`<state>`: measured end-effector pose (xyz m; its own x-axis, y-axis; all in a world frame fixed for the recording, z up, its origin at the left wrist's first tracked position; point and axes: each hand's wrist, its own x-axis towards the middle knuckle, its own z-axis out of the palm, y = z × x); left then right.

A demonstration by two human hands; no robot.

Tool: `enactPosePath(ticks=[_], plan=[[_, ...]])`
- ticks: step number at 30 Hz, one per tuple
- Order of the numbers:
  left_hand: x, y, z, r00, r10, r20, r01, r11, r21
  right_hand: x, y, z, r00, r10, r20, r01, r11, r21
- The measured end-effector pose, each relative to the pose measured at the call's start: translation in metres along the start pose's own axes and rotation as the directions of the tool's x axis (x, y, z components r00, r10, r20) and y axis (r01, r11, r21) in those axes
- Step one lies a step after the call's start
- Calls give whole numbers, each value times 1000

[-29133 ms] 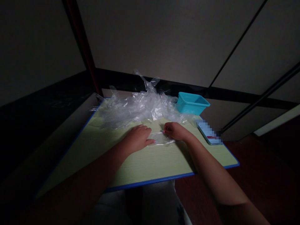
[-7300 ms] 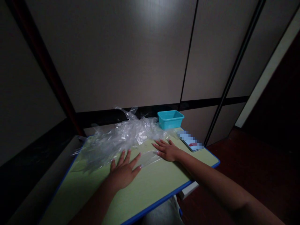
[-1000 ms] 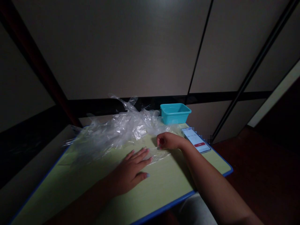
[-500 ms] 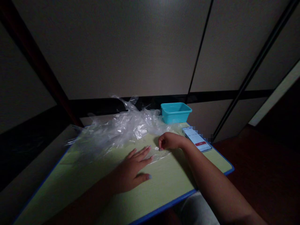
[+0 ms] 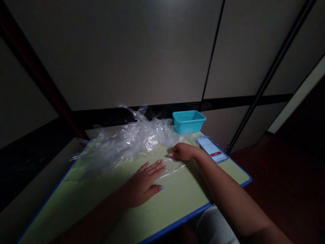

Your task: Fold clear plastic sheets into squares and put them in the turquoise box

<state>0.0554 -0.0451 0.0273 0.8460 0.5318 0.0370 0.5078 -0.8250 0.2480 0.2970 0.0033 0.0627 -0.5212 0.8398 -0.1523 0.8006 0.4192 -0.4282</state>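
Left hand [image 5: 144, 181] flat and spread on the clear plastic sheet [image 5: 174, 165], right hand [image 5: 182, 151] probably pinching it. Phone [image 5: 212, 149] text is unreadable, teal tub [image 5: 189, 121] behind.

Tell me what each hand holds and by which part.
The left hand lies flat, fingertips pinning the left end of a small clear plastic sheet. The right hand curls onto its far edge; pinched or pressed, cannot tell.

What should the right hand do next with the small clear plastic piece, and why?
Probably draw the right hand rightward along the clear plastic piece to smooth it. The left hand lies flat, fingertips on the piece's left end, pinning it to the table, while the right hand's curled fingers touch its far edge and the film looks wrinkled.
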Motion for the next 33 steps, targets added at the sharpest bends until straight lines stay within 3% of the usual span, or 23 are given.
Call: enactPosePath(ticks=[5, 7, 11, 13, 15, 17, 19, 22, 33], plan=[[1, -2, 3, 1000, -3, -5, 3, 1000, 23, 1, 1, -1, 990, 138, 6, -137, 989, -56], [1, -1, 3, 1000, -7, -3, 7, 1000, 24, 3, 2, 2, 985, 165, -51, -167, 985, -33], [1, -1, 3, 1000, -8, -11, 9, 1000, 28, 10, -3, 10, 955, 98, -278, -6, 950, 314], [1, -1, 4, 1000, -7, -18, 8, 1000, 29, 15, -9, 15, 945, 62, -322, 136, 819, 558], [1, -2, 5, 1000, -7, -21, 8, 1000, 25, 20, -13, 21, 946, 52, -319, 247, 520, 817], [2, -2, 5, 1000, -5, -22, 6, 1000, 23, 25, -16, 26, 962, 32, -273, 260, 217, 941], [2, -2, 5, 1000, -5, -23, 6, 1000, 25, 29, -16, 32, 980, -14, -200, 200, 108, 974], [3, -1, 4, 1000, -9, -24, 10, 1000, 26, 33, -15, 36, 987, -88, -131, 141, 115, 983], [2, 1, 3, 1000, -27, -14, 28, 999, 25, 40, -12, 42, 966, -206, -157, 210, 267, 940]])
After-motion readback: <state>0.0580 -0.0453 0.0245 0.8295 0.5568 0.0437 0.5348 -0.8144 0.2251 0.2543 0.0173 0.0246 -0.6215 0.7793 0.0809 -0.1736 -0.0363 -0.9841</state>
